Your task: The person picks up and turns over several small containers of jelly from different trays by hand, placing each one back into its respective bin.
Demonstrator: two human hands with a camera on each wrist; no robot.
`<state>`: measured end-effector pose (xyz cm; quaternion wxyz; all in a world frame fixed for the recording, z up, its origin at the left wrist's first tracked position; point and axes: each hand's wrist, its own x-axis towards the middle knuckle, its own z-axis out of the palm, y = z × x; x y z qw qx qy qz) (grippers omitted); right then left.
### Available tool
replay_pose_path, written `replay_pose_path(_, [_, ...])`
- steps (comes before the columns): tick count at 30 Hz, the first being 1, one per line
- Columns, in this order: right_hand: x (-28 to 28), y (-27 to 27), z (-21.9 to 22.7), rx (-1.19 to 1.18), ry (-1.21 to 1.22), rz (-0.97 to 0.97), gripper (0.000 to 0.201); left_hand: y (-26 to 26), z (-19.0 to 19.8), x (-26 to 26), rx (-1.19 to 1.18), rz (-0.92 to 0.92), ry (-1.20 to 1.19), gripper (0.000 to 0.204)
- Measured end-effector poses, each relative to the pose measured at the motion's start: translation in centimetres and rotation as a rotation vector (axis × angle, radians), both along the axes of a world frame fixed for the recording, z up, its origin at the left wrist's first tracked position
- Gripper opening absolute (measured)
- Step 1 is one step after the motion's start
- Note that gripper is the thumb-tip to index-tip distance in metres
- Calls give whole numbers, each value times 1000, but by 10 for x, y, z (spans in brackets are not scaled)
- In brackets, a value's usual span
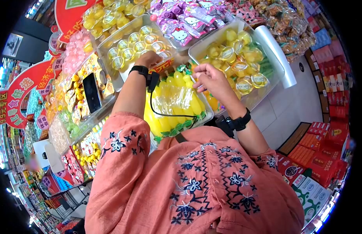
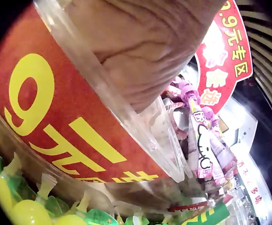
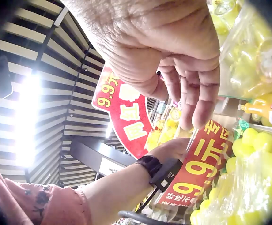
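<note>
In the head view, my left hand [image 1: 147, 59] reaches over the near edge of a clear bin [image 1: 122, 80] of round jelly cups [image 1: 127, 53]; its fingers are mostly hidden. The left wrist view has that hand [image 2: 145, 51] against the clear rim, beside a red price sign [image 2: 56, 108]. My right hand [image 1: 212, 80] hovers over the right side of the yellow bottle-shaped packs [image 1: 171, 103]. Its fingers are loosely bent with nothing held, as the right wrist view also shows of this hand [image 3: 173, 61], above the red sign [image 3: 197, 164].
Another clear bin [image 1: 272, 91] of yellow cups stands to the right, with a rolled plastic sheet [image 1: 276, 54] along it. Purple packets [image 1: 183, 23] lie at the back. A black phone [image 1: 91, 93] lies on snacks at left. A black cable [image 1: 161, 113] crosses the yellow packs.
</note>
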<state>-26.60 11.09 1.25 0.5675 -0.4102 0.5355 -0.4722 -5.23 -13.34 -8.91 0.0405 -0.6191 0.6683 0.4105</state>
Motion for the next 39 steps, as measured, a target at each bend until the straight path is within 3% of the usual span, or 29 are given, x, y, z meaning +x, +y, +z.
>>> replay_pose_path(4, [0, 1, -1, 6, -2, 7, 31, 7, 17, -3, -64, -137, -84, 45])
replay_pose_path(10, [-2, 2, -1, 23, 6, 20, 28, 23, 46, -12, -15, -172, -60, 51])
replay_pose_path(13, [-2, 2, 0, 37, 15, 28, 27, 32, 45, -16, -114, -152, 18, 53])
replay_pose_path(15, [-2, 3, 0, 42, 7, 27, 27, 13, 13, -11, -159, -231, -15, 52])
replay_pose_path(17, [-3, 4, -2, 48, 4, 33, 27, 11, 13, -11, -162, -257, -70, 50])
replay_pose_path(19, [-3, 4, -8, 54, 6, 40, 27, 28, 44, -17, -124, -233, -146, 46])
replay_pose_path(22, [-7, 8, -3, 47, 43, 66, 27, 25, 30, -7, -101, -145, 188, 44])
replay_pose_path(23, [-12, 9, 0, 43, 54, 63, 28, -4, 5, 0, -118, -272, 46, 46])
replay_pose_path(24, [-18, 10, 6, 40, 64, 58, 30, 15, 44, -4, -109, -217, 105, 50])
replay_pose_path(26, [-33, 14, 19, 41, 85, 27, 31, 9, 56, -6, -87, -95, 47, 47])
replay_pose_path(30, [-81, 16, 41, 1, 142, -126, 31, 25, 90, 2, -239, -87, 319, 47])
replay_pose_path(32, [-105, 20, 47, -44, 170, -226, 30, 68, 121, -3, -193, 91, 636, 42])
replay_pose_path(34, [-124, 23, 48, -30, 255, -317, 31, 98, 130, -6, -144, 145, 796, 40])
replay_pose_path(36, [-140, 26, 44, 7, 345, -361, 32, 128, 131, -12, -124, 190, 909, 36])
replay_pose_path(39, [-156, 30, 18, 112, 448, -342, 34, 156, 113, -19, 86, 176, 1035, 31])
